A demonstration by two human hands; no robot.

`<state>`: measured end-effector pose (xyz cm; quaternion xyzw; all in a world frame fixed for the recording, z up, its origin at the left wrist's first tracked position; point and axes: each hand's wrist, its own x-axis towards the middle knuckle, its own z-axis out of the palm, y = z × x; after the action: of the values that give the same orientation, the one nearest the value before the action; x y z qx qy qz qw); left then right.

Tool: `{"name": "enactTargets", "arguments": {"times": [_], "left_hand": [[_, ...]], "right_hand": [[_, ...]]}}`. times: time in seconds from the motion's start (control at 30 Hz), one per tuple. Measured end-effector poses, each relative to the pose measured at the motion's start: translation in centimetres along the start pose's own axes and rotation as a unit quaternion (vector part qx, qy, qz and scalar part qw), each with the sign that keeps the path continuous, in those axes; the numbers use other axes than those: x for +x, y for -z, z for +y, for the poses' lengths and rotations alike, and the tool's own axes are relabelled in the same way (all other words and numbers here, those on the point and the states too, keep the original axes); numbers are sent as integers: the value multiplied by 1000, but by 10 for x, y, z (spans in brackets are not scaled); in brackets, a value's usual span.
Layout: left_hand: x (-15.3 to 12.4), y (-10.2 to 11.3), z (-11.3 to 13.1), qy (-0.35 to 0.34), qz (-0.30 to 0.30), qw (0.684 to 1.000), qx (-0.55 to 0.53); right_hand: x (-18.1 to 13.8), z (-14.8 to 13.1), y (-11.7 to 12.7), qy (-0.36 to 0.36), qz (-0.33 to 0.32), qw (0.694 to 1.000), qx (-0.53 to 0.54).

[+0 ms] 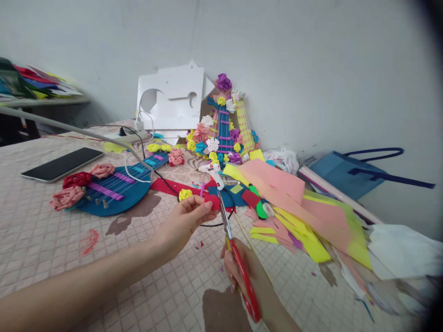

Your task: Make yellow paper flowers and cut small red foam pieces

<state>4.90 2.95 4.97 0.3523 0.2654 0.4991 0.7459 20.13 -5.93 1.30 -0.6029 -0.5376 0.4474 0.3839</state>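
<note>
My left hand [188,220] pinches a thin pink strip [202,189] that sticks up from its fingertips. My right hand [247,272] is closed round the red handles of a pair of scissors [235,251], whose metal blades point up toward the strip. Just beyond the hands lie red and blue paper pieces and a small yellow paper flower [185,194]. A white glue gun [212,171] rests behind them.
A blue paper guitar [116,189] with rose decorations lies at left, near a phone [64,163]. A second flowered guitar [224,127] leans on the wall. Loose pink and yellow sheets [304,207] spread to the right, beside a blue bag [349,173]. Cables cross the patterned surface.
</note>
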Motion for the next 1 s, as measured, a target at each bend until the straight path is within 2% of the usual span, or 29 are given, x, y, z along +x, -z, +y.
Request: {"name": "enactTargets", "arguments": {"times": [0.1, 0.2, 0.47, 0.63, 1.0], "left_hand": [[-1, -2, 1, 1, 6, 1000, -1], [-1, -2, 0, 1, 8, 1000, -4], [0, 0, -1, 6, 4, 1000, -1], [1, 1, -1, 6, 1, 1000, -4], [2, 2, -2, 3, 2, 1000, -6]], "right_hand": [[-2, -8, 0, 2, 19, 1000, -14], [-3, -12, 1, -3, 5, 1000, -12], [3, -2, 3, 2, 26, 999, -36], [3, -3, 7, 2, -1, 999, -33], [3, -1, 10, -5, -5, 999, -37]]}}
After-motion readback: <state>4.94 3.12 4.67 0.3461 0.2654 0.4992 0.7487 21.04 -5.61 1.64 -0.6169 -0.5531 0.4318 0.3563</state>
